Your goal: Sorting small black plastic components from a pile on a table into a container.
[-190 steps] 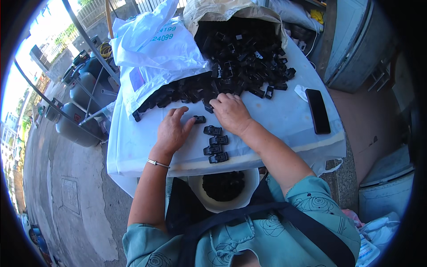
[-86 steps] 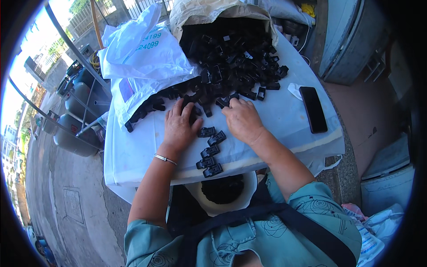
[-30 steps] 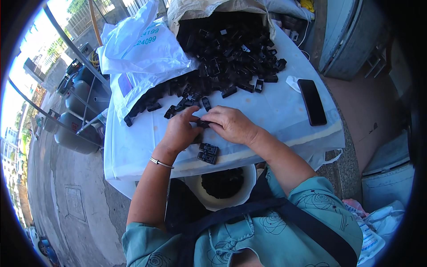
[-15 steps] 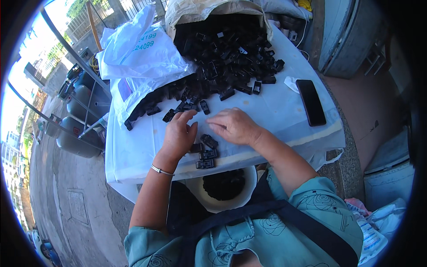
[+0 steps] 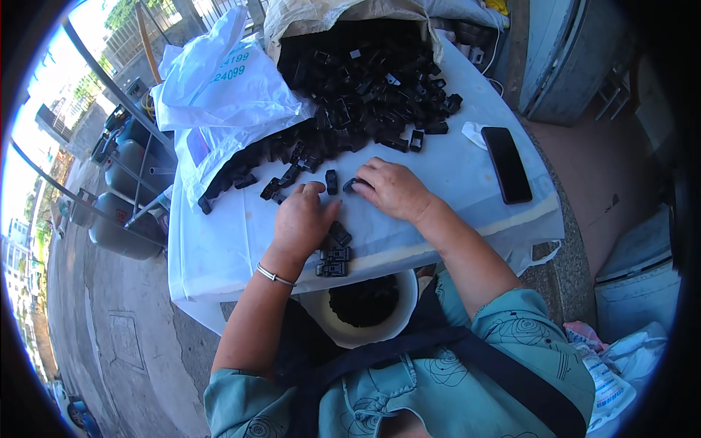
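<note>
Small black plastic parts lie heaped across the white-covered table (image 5: 219,255). My right hand (image 5: 394,191) pinches a small black plastic part (image 5: 351,185) between thumb and fingertips, just above the cover. Beside it, between my two hands, lies another black plastic part (image 5: 331,182), untouched as far as I can see. My left hand (image 5: 301,225) hovers over the table with fingers bent and thumb apart, nothing visible in it. Near its thumb, several parts (image 5: 334,255) sit in a short row by the table's front edge, partly hidden by the hand.
The big heap of black parts (image 5: 365,102) spills from an open sack (image 5: 307,20) at the back. A white plastic bag (image 5: 219,95) covers its left side. On the right lies a dark phone (image 5: 507,166). Below the front edge, a white bowl (image 5: 409,306) holds dark pieces.
My right hand has taken hold of a small black part. My left hand has shifted slightly right and nearer to me, over the row. The part between the hands now points straighter.
</note>
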Motion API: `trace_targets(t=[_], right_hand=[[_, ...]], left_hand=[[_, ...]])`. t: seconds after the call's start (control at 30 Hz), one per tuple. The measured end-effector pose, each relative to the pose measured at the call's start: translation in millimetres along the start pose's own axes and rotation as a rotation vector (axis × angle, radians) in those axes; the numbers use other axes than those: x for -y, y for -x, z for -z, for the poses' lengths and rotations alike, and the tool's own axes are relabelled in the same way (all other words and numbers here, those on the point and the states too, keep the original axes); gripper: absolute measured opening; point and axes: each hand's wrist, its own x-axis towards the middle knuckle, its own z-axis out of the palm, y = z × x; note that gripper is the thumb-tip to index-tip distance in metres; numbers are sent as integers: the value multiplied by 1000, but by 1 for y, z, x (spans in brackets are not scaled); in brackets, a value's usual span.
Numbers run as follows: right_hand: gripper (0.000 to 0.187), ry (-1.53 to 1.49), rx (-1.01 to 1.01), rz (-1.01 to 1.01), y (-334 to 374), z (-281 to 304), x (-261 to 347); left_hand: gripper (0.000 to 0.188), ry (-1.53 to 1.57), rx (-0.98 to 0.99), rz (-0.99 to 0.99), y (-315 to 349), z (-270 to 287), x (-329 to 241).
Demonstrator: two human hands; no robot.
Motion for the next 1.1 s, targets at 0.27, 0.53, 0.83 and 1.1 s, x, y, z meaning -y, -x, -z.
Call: trace_targets(t=[0.27,0.53,0.83,1.1], right_hand=[[16,177,-522,-221,-3,36,-35],[13,-22,-228,-258,-12,6,-28],[23,-293,-271,116,10,3,38],[29,-124,-73,288,13,-14,45]], left_hand=[[34,-3,-164,-260,-17,8,15],[33,-95,46,-446,-24,13,11],[49,346,76,-35,20,9,10],[42,418,-8,-44,24,0,13]])
